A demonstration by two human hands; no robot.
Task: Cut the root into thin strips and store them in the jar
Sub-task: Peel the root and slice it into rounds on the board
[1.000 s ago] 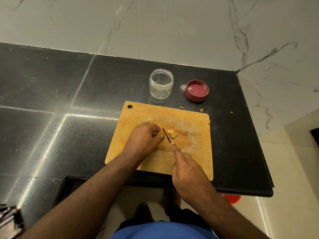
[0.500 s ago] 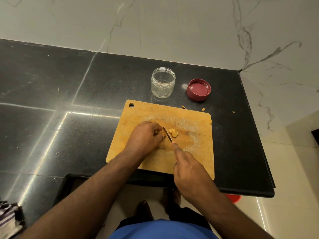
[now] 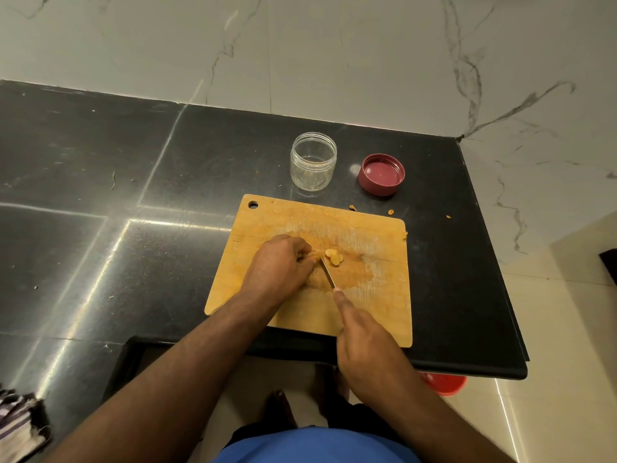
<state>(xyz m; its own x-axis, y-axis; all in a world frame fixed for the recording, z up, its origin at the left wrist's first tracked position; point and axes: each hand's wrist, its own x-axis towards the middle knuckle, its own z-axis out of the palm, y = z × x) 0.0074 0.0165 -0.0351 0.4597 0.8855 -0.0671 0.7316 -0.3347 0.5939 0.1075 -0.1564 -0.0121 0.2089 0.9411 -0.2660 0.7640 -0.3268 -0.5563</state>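
On the cutting board point(image 3: 374, 295), the left hand point(image 3: 277, 269) curls over the root point(image 3: 309, 257) — mostly hidden — while the right hand point(image 3: 364, 342) grips the knife point(image 3: 328, 275), forefinger along its blade, cut slices point(image 3: 334, 256) at the blade's 1 o'clock, the open jar point(image 3: 313, 162) at the board's 12 o'clock.

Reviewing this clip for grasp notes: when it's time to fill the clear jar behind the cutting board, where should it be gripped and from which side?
Grip the jar round its straight side wall, below the threaded rim, coming from its left. It stands upright and open, so a side hold keeps the mouth free for strips. The red lid lies to its right and the cutting board lies in front, so the left is probably the freest approach.
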